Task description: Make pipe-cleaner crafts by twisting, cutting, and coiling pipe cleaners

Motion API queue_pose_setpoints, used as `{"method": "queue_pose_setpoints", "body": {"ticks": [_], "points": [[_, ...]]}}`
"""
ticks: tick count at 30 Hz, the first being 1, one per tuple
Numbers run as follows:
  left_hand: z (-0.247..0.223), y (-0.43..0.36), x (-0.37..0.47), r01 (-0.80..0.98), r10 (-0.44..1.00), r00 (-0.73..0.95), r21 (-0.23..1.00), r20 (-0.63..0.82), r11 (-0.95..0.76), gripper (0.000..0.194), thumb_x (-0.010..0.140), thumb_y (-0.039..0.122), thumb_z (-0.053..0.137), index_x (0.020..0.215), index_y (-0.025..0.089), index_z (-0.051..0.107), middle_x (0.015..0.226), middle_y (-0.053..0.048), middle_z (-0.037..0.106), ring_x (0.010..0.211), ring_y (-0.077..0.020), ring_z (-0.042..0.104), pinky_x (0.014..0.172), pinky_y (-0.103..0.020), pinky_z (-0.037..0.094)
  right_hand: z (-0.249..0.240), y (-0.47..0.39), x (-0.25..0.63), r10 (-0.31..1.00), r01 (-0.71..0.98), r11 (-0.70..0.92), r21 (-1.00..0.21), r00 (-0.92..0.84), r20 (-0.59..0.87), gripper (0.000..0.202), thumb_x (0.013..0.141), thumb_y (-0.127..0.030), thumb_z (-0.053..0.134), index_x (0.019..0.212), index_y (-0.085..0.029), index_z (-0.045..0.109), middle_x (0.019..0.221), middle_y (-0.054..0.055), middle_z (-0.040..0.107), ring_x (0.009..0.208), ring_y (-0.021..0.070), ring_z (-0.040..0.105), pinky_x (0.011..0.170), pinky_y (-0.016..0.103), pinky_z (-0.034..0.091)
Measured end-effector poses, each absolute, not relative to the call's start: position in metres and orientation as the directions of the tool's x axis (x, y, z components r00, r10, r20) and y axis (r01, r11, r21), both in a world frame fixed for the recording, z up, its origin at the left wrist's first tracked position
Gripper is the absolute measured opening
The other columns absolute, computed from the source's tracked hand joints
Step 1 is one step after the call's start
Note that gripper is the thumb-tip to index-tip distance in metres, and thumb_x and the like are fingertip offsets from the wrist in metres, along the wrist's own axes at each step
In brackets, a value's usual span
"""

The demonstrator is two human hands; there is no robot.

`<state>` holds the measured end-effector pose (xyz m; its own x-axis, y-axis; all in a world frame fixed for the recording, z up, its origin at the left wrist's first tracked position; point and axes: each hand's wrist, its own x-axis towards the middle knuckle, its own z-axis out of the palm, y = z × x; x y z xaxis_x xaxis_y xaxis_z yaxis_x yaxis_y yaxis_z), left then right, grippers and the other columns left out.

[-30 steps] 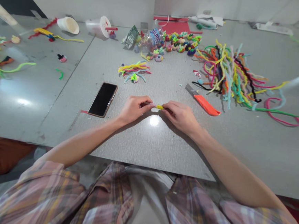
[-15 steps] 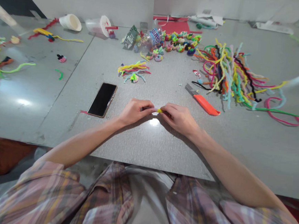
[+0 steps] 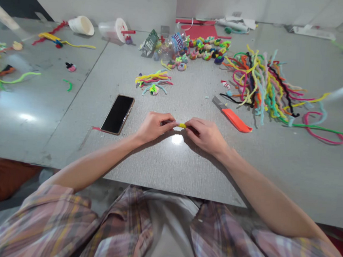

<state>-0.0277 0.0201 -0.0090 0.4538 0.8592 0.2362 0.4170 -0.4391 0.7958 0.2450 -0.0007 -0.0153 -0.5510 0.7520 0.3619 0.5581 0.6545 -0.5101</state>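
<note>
A short yellow piece of pipe cleaner (image 3: 182, 125) bridges the small gap between my fingertips, just above the grey table (image 3: 157, 163). My left hand (image 3: 159, 125) pinches its left end between thumb and fingers. On the other end, my right hand (image 3: 203, 134) is closed in the same way. The ends inside my fingers are hidden. Right of my right hand lies an orange utility knife (image 3: 236, 119) with its blade pointing up and left. A dark-screened phone (image 3: 117, 114) rests left of my left hand.
A loose heap of colourful pipe cleaners (image 3: 265, 86) spreads at the right. Beyond my hands lies a small bundle of pipe cleaners (image 3: 154, 77). Farther back are a plastic bottle (image 3: 173, 45), finished fuzzy pieces (image 3: 207, 48), a green wrapper (image 3: 150, 43) and tipped cups (image 3: 81, 25).
More of the yellow pipe cleaner shows between my fingertips than before. Both hands have stayed in nearly the same place; the other things have not moved.
</note>
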Motion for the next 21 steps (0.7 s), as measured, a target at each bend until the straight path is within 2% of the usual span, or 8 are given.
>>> {"method": "queue_pose_setpoints", "body": {"ticks": [8, 13, 17, 21], "points": [[-0.0087, 0.0186, -0.0288, 0.419, 0.84, 0.48, 0.776, 0.252, -0.472, 0.039, 0.112, 0.053, 0.075, 0.095, 0.019, 0.085, 0.078, 0.0, 0.083, 0.067, -0.0126, 0.071, 0.071, -0.028, 0.05, -0.0128, -0.0029, 0.2438, 0.759, 0.554, 0.644, -0.527, -0.549, 0.35, 0.015, 0.113, -0.028, 0.057, 0.106, -0.023, 0.07, 0.097, 0.006, 0.078, 0.082, 0.0209, 0.066, 0.076, 0.036, 0.046], [-0.0088, 0.0187, -0.0285, 0.42, 0.838, 0.483, 0.773, 0.253, -0.475, 0.039, 0.112, 0.053, 0.075, 0.096, 0.019, 0.084, 0.078, 0.0, 0.083, 0.068, -0.0131, 0.072, 0.07, -0.028, 0.05, -0.0124, -0.0033, 0.2432, 0.754, 0.539, 0.648, -0.538, -0.555, 0.352, 0.016, 0.113, -0.027, 0.056, 0.11, -0.023, 0.072, 0.1, 0.008, 0.08, 0.085, 0.0224, 0.069, 0.078, 0.037, 0.048], [-0.0092, 0.0192, -0.0276, 0.447, 0.831, 0.469, 0.732, 0.298, -0.515, 0.037, 0.113, 0.05, 0.074, 0.096, 0.019, 0.084, 0.075, 0.001, 0.08, 0.065, -0.0123, 0.067, 0.069, -0.028, 0.048, -0.013, -0.0028, 0.243, 0.754, 0.539, 0.646, -0.541, -0.561, 0.342, 0.02, 0.115, -0.028, 0.054, 0.115, -0.022, 0.073, 0.106, 0.01, 0.082, 0.092, 0.024, 0.073, 0.083, 0.038, 0.052], [-0.0093, 0.019, -0.0269, 0.438, 0.789, 0.494, 0.68, 0.365, -0.588, 0.027, 0.113, 0.043, 0.074, 0.105, 0.019, 0.084, 0.086, 0.0, 0.083, 0.07, -0.0121, 0.067, 0.073, -0.028, 0.05, -0.0132, -0.0025, 0.2426, 0.764, 0.547, 0.635, -0.545, -0.547, 0.341, 0.023, 0.117, -0.03, 0.052, 0.116, -0.022, 0.074, 0.108, 0.011, 0.082, 0.095, 0.0245, 0.074, 0.085, 0.038, 0.053]]}}
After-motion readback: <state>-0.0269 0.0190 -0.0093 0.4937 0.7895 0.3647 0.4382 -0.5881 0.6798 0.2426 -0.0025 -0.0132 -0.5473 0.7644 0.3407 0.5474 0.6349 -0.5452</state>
